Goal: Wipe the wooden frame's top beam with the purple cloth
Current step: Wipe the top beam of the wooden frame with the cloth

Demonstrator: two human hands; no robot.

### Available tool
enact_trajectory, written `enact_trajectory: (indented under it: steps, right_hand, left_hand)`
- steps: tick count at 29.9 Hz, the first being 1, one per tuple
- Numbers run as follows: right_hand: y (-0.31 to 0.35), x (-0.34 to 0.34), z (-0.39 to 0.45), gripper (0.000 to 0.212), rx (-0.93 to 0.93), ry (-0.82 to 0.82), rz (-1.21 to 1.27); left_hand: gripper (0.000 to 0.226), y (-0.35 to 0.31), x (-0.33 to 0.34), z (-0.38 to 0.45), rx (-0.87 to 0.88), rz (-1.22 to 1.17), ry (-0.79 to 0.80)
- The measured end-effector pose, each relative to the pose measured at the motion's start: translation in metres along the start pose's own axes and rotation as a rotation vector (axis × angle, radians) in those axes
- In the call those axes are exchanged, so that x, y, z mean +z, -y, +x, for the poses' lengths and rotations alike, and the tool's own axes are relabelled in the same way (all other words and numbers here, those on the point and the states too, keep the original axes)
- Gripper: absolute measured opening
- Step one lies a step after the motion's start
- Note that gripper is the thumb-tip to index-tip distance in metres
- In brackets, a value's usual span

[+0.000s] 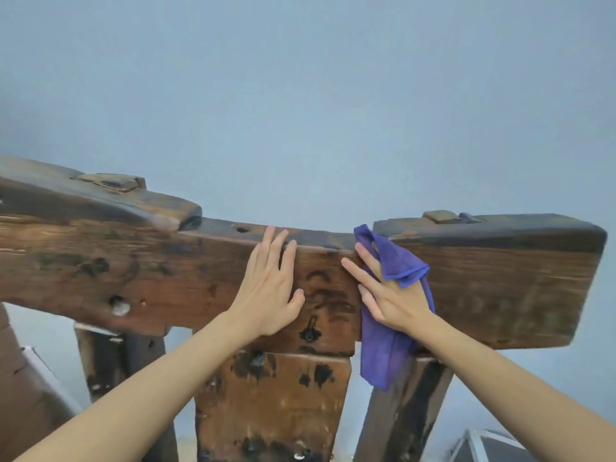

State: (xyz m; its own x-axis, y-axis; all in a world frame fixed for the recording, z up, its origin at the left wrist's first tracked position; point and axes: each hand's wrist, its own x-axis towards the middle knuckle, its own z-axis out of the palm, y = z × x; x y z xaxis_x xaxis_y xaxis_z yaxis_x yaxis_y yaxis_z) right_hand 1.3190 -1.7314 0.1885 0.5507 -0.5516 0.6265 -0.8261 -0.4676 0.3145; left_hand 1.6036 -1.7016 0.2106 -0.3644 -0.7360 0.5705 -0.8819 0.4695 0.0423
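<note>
Purple cloth (396,261) hangs over a person's right hand (386,295) against the front face of the wooden frame's top beam (166,271), its upper corner reaching the beam's top edge in the notch where the raised right section (500,278) begins. That hand's grip is loose: the fingers lie straight and spread, pressing the cloth flat to the wood, with the fabric draped across the back of the hand and trailing down past the beam's lower edge in front of a slanted post (400,415). The left hand (270,288) lies flat just beside it, fingers straight, fingertips (271,233) hooked over the top edge of the sunken middle stretch; it has hold of nothing. A strip of bare dark-stained wood separates the two hands. The beam steps up to a thicker left section (100,201), so the low middle run is hemmed in on both sides. A broad central upright (273,401) stands below the hands, and a plain blue-grey wall (300,95) fills the space above and behind the beam
</note>
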Motion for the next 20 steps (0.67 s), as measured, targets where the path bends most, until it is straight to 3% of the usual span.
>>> enact_trajectory:
  steps: [4, 11, 16, 20]
  right_hand:
    - [-0.048, -0.029, -0.034, 0.062, 0.058, 0.042, 0.007]
    - [-0.091, -0.089, -0.056, 0.078, 0.32, -0.117, 0.302]
    - [-0.069, -0.135, -0.046, 0.074, 0.664, -0.446, 0.557]
    - [-0.05, -0.163, -0.032, 0.064, 1.039, -0.72, 1.057]
  left_hand:
    - [0.075, -0.042, 0.006, 0.006, 0.065, -0.057, 0.081]
    - [0.068, -0.087, 0.006, 0.017, 0.158, -0.18, 0.204]
    - [0.068, -0.135, 0.008, 0.037, 0.13, -0.484, 0.306]
    - [0.074, -0.172, 0.007, 0.045, -0.041, -0.924, 0.469]
